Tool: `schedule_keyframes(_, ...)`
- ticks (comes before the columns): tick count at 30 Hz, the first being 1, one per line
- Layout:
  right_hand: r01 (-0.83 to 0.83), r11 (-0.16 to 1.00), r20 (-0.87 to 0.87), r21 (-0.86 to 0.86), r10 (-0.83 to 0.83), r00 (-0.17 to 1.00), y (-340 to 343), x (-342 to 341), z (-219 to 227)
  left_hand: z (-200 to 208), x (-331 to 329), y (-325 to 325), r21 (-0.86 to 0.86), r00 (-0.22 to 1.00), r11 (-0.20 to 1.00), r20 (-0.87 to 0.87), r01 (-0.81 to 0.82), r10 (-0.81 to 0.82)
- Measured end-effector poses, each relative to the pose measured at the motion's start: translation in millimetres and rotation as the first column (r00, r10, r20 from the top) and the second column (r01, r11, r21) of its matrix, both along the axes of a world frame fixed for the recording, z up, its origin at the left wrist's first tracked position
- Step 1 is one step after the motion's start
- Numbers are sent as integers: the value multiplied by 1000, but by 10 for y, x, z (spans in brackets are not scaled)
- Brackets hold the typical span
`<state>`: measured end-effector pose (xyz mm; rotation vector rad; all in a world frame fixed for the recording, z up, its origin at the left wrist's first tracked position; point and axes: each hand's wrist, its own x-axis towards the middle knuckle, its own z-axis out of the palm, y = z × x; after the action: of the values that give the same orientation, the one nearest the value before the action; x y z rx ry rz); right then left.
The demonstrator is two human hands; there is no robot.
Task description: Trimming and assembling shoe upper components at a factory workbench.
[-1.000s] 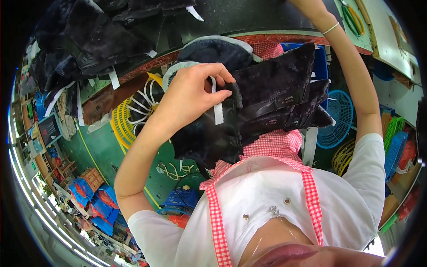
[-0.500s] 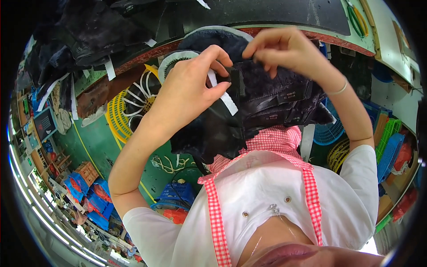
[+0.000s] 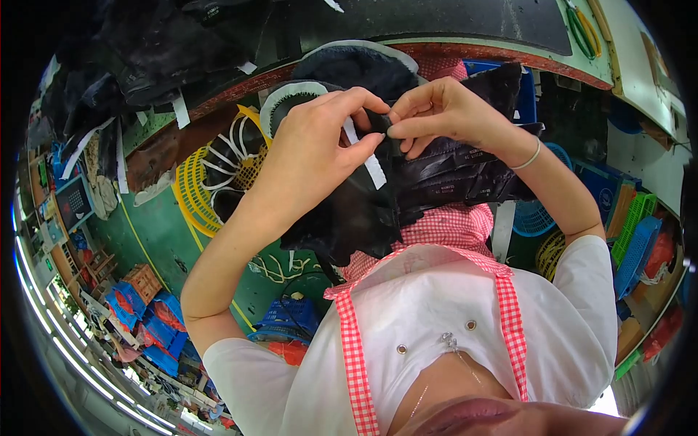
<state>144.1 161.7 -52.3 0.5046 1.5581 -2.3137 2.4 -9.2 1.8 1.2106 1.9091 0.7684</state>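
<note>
Over my lap lies a stack of floppy black leather-like pieces with dark fuzzy linings and pale edging. My left hand is curled closed around the upper edge of one black piece, thumb against fingers. A narrow white strip hangs below its fingertips. Right beside them, my right hand pinches the same edge between thumb and forefinger; what exactly lies inside that pinch is hidden. A rounded dark fuzzy piece with a white rim lies beyond both hands, against the bench.
The dark-topped workbench runs across the far side, with black pieces heaped at its left. Green-and-yellow-handled cutters lie at far right. A yellow basket stands left; a blue basket stands right.
My right hand has come down and left to meet my left fingertips at the edge. Black pieces at the right have shifted, uncovering a blue container behind. The left hand stays nearly still.
</note>
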Motion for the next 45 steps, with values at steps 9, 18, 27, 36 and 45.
schedule_keyframes(9, 49, 845, 57, -532, -23, 998, 3, 120, -305, -112, -21, -36, 260, 1000, 965, -8, 31, -30)
schedule_keyframes(18, 31, 956, 15, -292, -28, 999, 44, 176, -397, 70, -54, -7, 108, 985, 994, 167, 20, -38)
schedule_keyframes(27, 179, 958, -195, 226, -135, 971, 87, 275, -157, -14, -67, 39, -55, 928, 998, 371, -17, 37)
schedule_keyframes(36, 215, 977, -208, -16, -213, 955, 6, 287, 51, -63, -107, 24, -74, 925, 997, 379, -8, 36)
schedule_keyframes(45, 223, 975, -228, 8, -215, 950, -165, 181, 99, 42, -98, 22, -99, 911, 993, 403, -57, 92)
